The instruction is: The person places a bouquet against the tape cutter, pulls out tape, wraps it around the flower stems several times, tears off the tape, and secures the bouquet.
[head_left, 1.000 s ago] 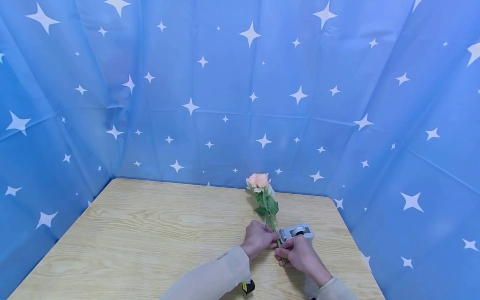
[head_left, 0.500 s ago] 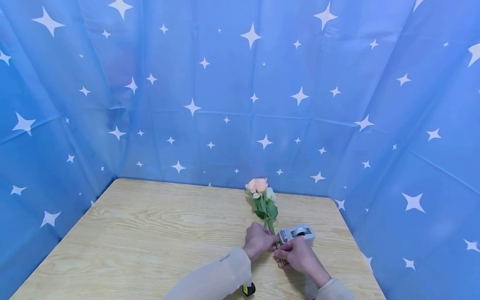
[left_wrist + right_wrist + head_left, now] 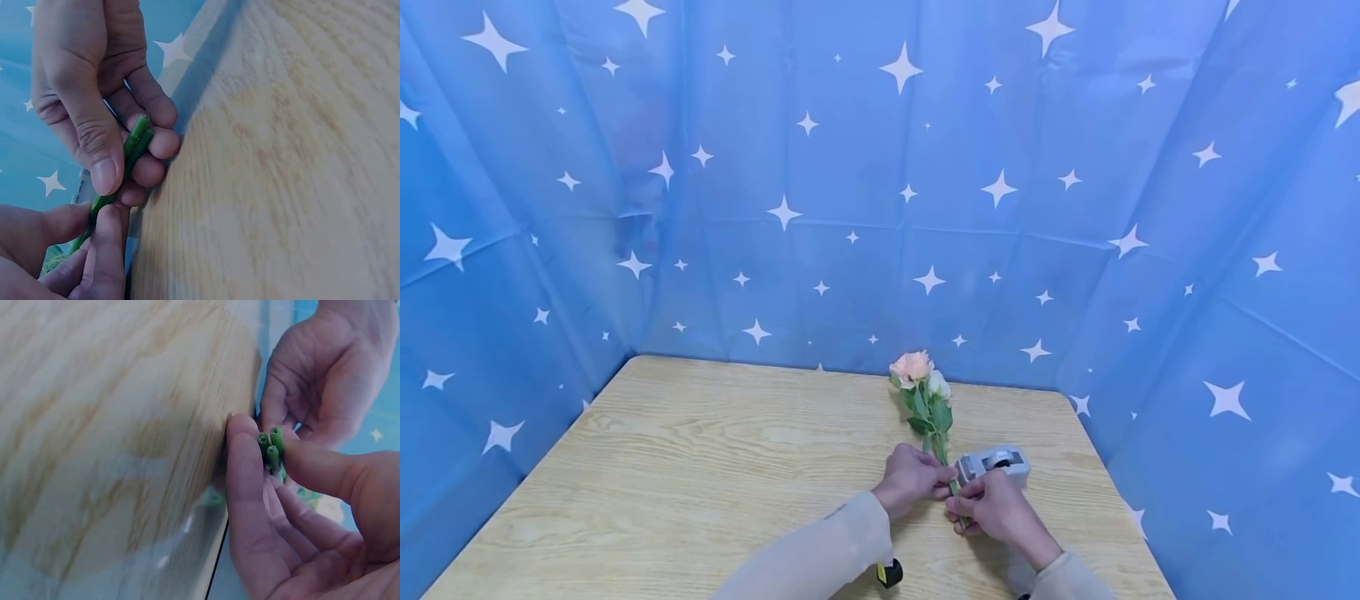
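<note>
A small bunch of flowers, with a peach-pink rose (image 3: pixel 912 367) and a white bloom (image 3: pixel 938 384), slants over the table with its green leaves. My left hand (image 3: pixel 912 478) pinches the bunched green stems (image 3: pixel 134 145) partway down, between thumb and fingers. Just below it, my right hand (image 3: pixel 998 507) grips the same stems near their cut ends, thumb on one side and fingers on the other. In the right wrist view, three stem ends (image 3: pixel 272 450) poke out between thumb and forefinger. A grey tape dispenser (image 3: pixel 1017 472) lies right behind the right hand, which partly overlaps it.
A small black-and-yellow object (image 3: pixel 890 573) lies by the left sleeve (image 3: pixel 850 533). The wood-grain table (image 3: pixel 700 467) ends in front of a blue curtain (image 3: pixel 850 167) with white stars, which also hangs at both sides.
The flower heads have swung slightly left, and the white bloom shows more fully. My left forearm has shifted a little left. Both hands keep their hold on the stems.
</note>
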`<state>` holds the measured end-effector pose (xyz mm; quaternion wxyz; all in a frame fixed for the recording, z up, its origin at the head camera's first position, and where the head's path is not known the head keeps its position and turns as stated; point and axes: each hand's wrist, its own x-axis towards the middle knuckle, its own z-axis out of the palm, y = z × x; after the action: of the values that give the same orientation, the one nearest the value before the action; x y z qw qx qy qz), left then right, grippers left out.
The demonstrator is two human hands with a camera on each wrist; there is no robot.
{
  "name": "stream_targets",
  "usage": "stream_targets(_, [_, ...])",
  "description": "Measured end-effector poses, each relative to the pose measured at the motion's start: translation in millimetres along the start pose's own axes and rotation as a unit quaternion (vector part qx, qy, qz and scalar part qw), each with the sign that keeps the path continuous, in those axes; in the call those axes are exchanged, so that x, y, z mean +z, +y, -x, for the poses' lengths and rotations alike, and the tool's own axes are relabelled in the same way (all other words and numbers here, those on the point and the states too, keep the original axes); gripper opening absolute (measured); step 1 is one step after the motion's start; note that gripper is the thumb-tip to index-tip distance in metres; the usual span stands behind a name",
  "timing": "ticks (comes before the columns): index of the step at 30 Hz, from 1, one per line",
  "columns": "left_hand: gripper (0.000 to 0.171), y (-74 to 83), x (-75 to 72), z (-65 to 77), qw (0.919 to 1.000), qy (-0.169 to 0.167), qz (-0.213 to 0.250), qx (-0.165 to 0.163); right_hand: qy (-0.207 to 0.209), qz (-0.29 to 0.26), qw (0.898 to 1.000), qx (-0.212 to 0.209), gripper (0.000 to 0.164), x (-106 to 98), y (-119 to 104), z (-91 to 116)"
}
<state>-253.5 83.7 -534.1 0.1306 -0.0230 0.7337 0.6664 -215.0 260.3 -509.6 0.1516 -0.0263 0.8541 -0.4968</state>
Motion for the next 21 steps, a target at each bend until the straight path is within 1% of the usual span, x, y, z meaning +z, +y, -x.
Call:
stream_targets(1, [0.011,0.9,-1.6,1.7,1.0,0.0,0.002,0.006,-0.003,-0.006,1.0,0.001,0.012,0.4,-0.5,-0.2])
stream_targets(5, [0.011,3.9,-6.7,5.3,0.9999,0.006,0.013,0.005,-0.011,-0.019,1.0,-0.002,0.013,1.9,-3.3,-0.2])
stream_targets(8, [0.011,6.3,-10.4,7.4,0.9998,0.005,0.019,0.008,-0.007,-0.006,1.0,-0.012,0.013,2.5,-7.0,1.1])
stream_targets(12, [0.013,9.5,-16.8,10.6,0.9994,0.001,0.028,0.019,-0.003,0.009,1.0,-0.023,0.015,4.2,-13.2,4.3])
stream_targets(16, [0.018,13.2,-26.0,15.4,0.9989,-0.006,0.031,0.034,-0.008,0.005,0.999,-0.033,0.017,6.3,-18.9,7.6])
stream_targets(21, [0.019,18.7,-37.9,23.4,0.9976,-0.02,0.051,0.043,-0.012,-0.001,0.999,-0.049,0.018,10.6,-26.2,11.2])
